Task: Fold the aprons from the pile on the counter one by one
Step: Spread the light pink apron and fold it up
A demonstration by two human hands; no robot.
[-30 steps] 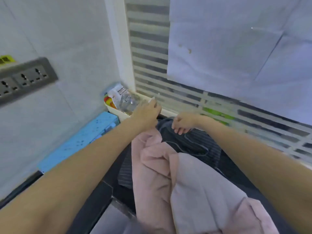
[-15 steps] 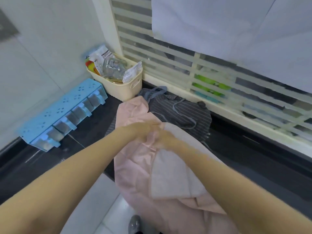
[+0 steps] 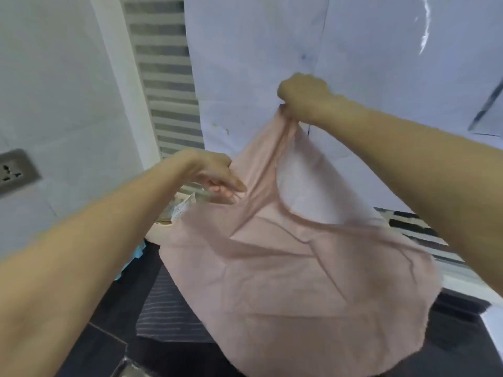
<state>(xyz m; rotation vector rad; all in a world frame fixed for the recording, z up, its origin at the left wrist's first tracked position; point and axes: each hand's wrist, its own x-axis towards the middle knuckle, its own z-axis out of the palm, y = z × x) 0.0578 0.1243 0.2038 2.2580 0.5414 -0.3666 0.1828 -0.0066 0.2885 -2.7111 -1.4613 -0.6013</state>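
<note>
The right hand [image 3: 304,97] grips a bunched top edge of the pink apron [image 3: 285,281], fingers curled tight round the cloth, and holds it high in front of the papered window [image 3: 353,50]. The left hand [image 3: 215,175] is lower and to the left, its fingers bent down and touching the apron's left edge; motion blur hides whether they pinch the cloth or only brush it. The apron hangs spread between the two hands, its lower part billowing over the dark counter [image 3: 109,346]. Under it a striped apron [image 3: 168,308] lies on the counter, partly covered. Behind the left hand a cream basket [image 3: 160,232] holds clear packets. A blue box [image 3: 136,254] shows just beside it, and a socket [image 3: 13,171] sits on the left wall
</note>
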